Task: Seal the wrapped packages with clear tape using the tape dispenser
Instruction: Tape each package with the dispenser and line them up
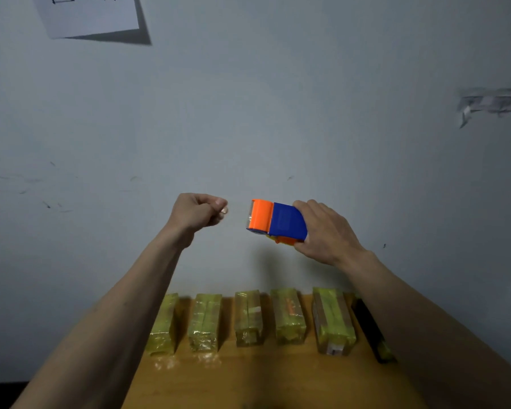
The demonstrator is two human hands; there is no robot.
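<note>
1. While the right hand (328,231) grips the dispenser (276,222) raised in the air, the left hand (198,212) beside it pinches shut; any tape between them is too clear to see.
2. Below both hands, five packages (248,317) line the table (248,379), already glossy with tape.
3. Probably a strip is being drawn for another seal.

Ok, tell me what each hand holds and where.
Right hand grips the tape dispenser by its blue body. Left hand is pinched; anything in it cannot be told.

orange-and-blue tape dispenser (276,222); yellow-green wrapped packages (248,318); tan table (248,379).
</note>
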